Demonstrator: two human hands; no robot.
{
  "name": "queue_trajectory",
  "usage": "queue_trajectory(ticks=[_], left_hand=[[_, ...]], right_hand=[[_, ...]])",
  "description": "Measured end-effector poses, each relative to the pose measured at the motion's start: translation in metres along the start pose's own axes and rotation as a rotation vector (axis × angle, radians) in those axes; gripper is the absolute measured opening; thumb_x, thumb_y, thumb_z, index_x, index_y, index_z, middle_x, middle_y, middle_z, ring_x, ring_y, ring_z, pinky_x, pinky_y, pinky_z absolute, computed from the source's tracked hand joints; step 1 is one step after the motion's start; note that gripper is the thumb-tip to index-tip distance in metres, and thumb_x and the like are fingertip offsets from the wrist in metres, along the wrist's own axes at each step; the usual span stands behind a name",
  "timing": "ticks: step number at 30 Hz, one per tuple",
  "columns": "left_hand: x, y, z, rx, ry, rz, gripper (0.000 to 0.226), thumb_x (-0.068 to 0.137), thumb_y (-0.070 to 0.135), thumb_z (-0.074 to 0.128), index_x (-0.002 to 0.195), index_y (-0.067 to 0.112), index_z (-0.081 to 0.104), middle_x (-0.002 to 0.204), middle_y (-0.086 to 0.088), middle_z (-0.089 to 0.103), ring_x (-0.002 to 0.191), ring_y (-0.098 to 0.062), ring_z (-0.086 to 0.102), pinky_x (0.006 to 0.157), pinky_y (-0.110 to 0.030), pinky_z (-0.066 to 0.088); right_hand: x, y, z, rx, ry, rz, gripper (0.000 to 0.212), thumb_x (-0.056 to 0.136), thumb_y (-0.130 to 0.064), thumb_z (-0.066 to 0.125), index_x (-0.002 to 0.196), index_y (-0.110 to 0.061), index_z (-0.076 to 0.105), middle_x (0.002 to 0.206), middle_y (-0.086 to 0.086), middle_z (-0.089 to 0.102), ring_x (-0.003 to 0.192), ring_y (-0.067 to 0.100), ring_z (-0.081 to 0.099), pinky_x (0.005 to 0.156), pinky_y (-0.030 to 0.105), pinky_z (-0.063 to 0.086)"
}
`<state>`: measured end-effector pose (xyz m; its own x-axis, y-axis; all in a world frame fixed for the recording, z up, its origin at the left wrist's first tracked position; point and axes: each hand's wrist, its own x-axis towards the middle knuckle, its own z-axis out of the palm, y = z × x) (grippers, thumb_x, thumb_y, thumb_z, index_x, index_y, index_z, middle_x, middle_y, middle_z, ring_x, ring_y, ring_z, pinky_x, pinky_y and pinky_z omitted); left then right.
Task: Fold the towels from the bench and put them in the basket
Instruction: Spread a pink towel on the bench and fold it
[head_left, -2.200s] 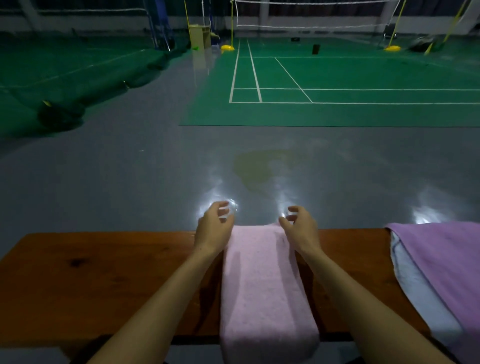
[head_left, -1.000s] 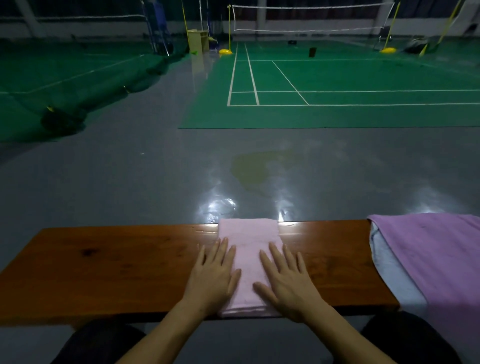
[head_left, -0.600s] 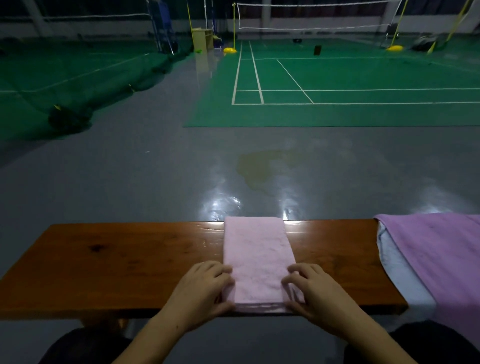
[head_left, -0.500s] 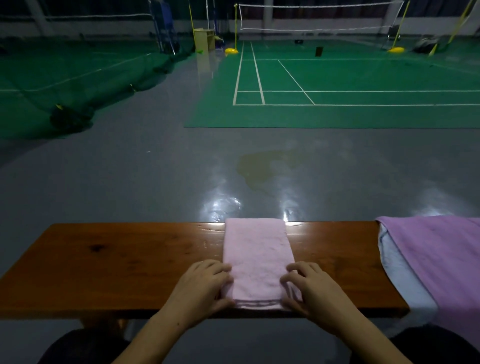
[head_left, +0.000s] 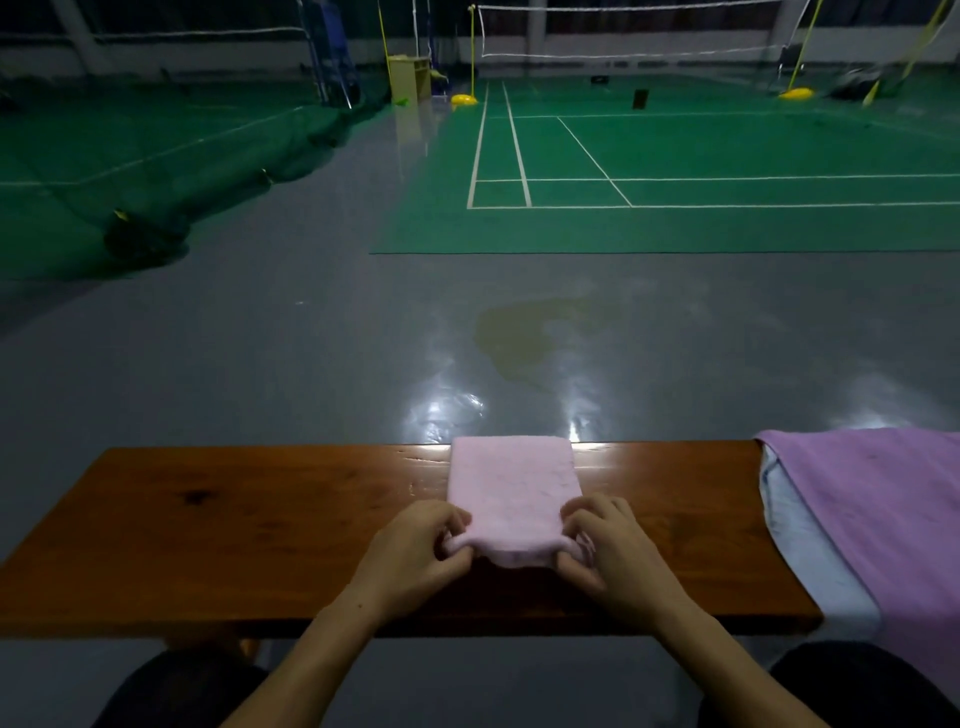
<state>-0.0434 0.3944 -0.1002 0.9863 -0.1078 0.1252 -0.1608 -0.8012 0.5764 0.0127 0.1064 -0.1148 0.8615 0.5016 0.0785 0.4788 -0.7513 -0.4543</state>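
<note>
A folded pale pink towel (head_left: 511, 493) lies across the middle of the wooden bench (head_left: 249, 525). My left hand (head_left: 415, 556) pinches its near left corner and my right hand (head_left: 613, 551) pinches its near right corner. The near edge is raised off the wood and curls slightly between my hands. A purple towel (head_left: 893, 514) drapes over the bench's right end, lying on a light blue towel (head_left: 810, 561). No basket is in view.
The bench's left half is bare wood. Beyond the bench is shiny grey floor (head_left: 311, 364) with a yellowish stain, then green badminton courts (head_left: 675, 171) with nets and yellow post bases. A dark net heap lies at the far left. My knees show below the bench.
My hands smoothed the towel flat, then slid to its near corners and took hold. Now they have lifted the near edge and drawn it forward off the bench front.
</note>
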Motion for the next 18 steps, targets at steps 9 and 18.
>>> queue_trajectory(ticks=[9,18], left_hand=[[-0.007,0.015,-0.021,-0.443,0.031,-0.110,0.019,0.088,0.026,0.080,0.096,0.021,0.063,0.079,-0.002,0.072,0.067,-0.028,0.067,0.057,-0.036,0.051],[-0.014,0.028,-0.032,-0.790,-0.207,-0.300,0.022,0.094,0.035,0.079,0.112,0.021,0.075,0.100,-0.019,0.077,0.088,-0.024,0.070,0.074,-0.042,0.054]], right_hand=[[-0.015,-0.018,-0.021,0.378,-0.004,0.071,0.013,0.097,-0.043,0.067,0.098,-0.030,0.064,0.092,-0.014,0.070,0.085,0.007,0.069,0.067,0.029,0.060],[-0.021,-0.020,-0.037,0.700,-0.127,0.256,0.017,0.097,-0.033,0.072,0.094,-0.016,0.077,0.090,0.002,0.077,0.081,0.018,0.074,0.069,0.031,0.059]])
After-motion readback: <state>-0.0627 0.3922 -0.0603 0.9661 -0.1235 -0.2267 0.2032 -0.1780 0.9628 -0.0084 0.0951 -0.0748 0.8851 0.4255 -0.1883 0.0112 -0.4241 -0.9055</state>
